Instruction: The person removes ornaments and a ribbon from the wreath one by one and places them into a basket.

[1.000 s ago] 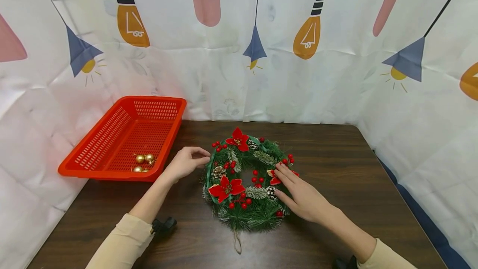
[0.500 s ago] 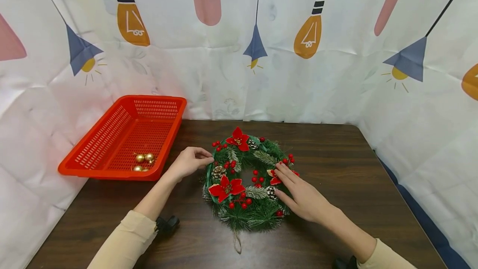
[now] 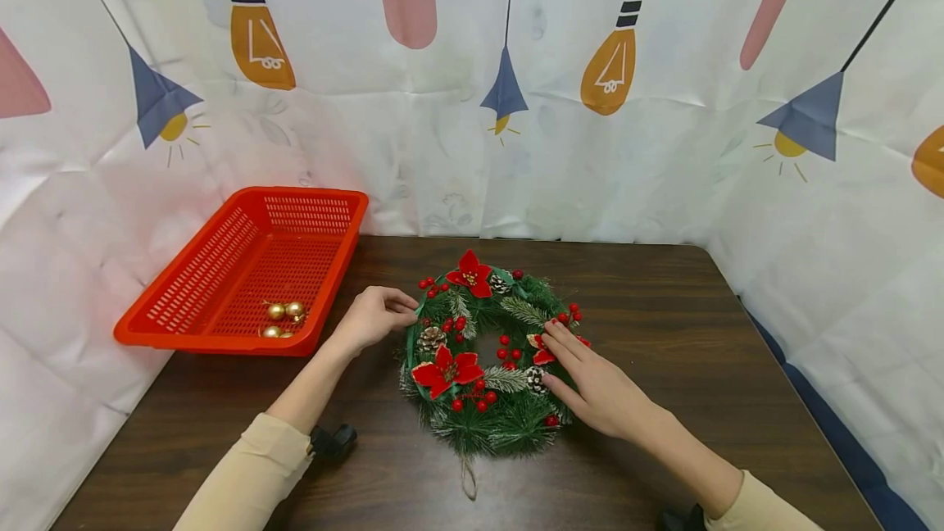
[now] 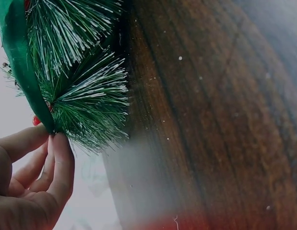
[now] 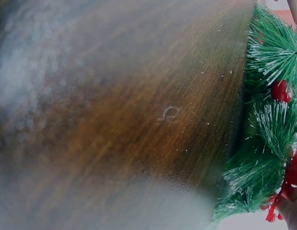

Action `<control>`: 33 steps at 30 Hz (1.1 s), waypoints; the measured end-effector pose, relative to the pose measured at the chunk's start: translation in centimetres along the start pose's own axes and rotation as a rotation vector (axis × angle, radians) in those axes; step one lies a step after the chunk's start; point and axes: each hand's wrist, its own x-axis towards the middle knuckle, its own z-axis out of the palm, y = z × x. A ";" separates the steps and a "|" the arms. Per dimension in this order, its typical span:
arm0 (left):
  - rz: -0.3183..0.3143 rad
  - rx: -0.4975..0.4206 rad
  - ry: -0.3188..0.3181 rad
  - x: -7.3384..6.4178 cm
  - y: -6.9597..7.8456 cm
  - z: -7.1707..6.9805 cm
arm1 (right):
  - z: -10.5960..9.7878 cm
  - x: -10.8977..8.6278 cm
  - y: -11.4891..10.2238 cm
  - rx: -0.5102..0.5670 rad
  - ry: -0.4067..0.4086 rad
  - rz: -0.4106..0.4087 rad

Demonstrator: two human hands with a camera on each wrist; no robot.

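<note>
A green wreath (image 3: 509, 428) with red poinsettias, red berries and pine cones lies flat on the dark wooden table (image 3: 642, 301). Along its left and top side runs a green ribbon (image 4: 23, 67). My left hand (image 3: 374, 318) pinches that ribbon between thumb and fingertips at the wreath's upper left edge, as the left wrist view shows closely. On the opposite side my right hand (image 3: 601, 388) rests with straight fingers on the wreath, over a red flower and beside a frosted pine cone (image 3: 536, 381). In the right wrist view only part of the wreath's edge shows.
A red plastic basket (image 3: 214, 228) stands at the back left, with several gold balls (image 3: 275, 312) inside. A twine loop (image 3: 469, 478) sticks out from the wreath's front. Behind the table hangs a white curtain (image 3: 442, 162) printed with lamps and bulbs.
My left hand has shifted slightly to the right along the wreath's upper left edge and back a little, with its fingers at the ribbon. The right hand and the wreath have stayed put.
</note>
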 end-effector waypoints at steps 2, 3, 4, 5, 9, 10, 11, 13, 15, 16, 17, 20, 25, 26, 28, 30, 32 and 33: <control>0.004 0.001 0.003 -0.1 0.1 -0.1 | 0.0 0.0 0.0 0.001 -0.001 0.001; 0.005 0.002 0.005 -0.1 0.1 -0.1 | 0.0 0.0 0.0 0.002 -0.001 0.002; 0.004 0.002 0.008 -0.2 0.1 -0.2 | 0.0 0.0 0.0 0.003 -0.002 0.002; 0.002 -0.001 0.011 -0.2 0.2 -0.2 | 0.0 0.0 0.0 0.003 -0.002 0.003; 0.001 -0.018 0.016 -0.3 0.3 -0.5 | 0.0 0.0 0.0 0.003 -0.002 0.003; 0.003 -0.022 0.013 -0.3 0.3 -0.5 | 0.0 0.0 0.0 0.002 -0.002 0.002; 0.004 -0.026 0.012 -0.3 0.3 -0.5 | 0.0 0.0 0.0 0.002 -0.002 0.002; 0.009 -0.025 0.007 -0.3 0.4 -0.6 | 0.0 0.0 0.0 0.001 -0.003 0.002; 0.014 -0.019 0.006 -0.3 0.4 -0.6 | 0.0 0.0 0.0 0.001 -0.005 0.004; 0.015 -0.016 0.007 -0.3 0.4 -0.6 | 0.0 0.0 0.0 0.002 -0.006 0.005; 0.018 -0.013 0.007 -0.3 0.3 -0.6 | 0.0 0.0 0.0 0.002 -0.006 0.005; 0.024 -0.007 0.003 -0.3 0.3 -0.5 | 0.0 0.0 0.0 0.003 -0.003 0.003; 0.019 -0.005 0.003 -0.3 0.3 -0.6 | 0.0 0.0 0.0 0.003 0.009 -0.007; 0.017 -0.005 0.006 -0.3 0.4 -0.6 | 0.0 0.0 0.0 0.004 0.010 -0.007; 0.007 -0.010 0.017 -0.3 0.5 -0.7 | -0.1 0.0 0.0 0.003 0.010 -0.007; 0.001 -0.018 0.025 -0.4 0.6 -0.7 | -0.1 0.0 0.0 0.001 0.010 -0.007; -0.007 -0.032 0.032 -0.5 0.7 -0.8 | -0.1 0.0 0.0 0.001 0.011 -0.007; -0.009 -0.037 0.037 -0.5 0.7 -0.8 | -0.1 0.0 0.0 -0.001 0.015 -0.011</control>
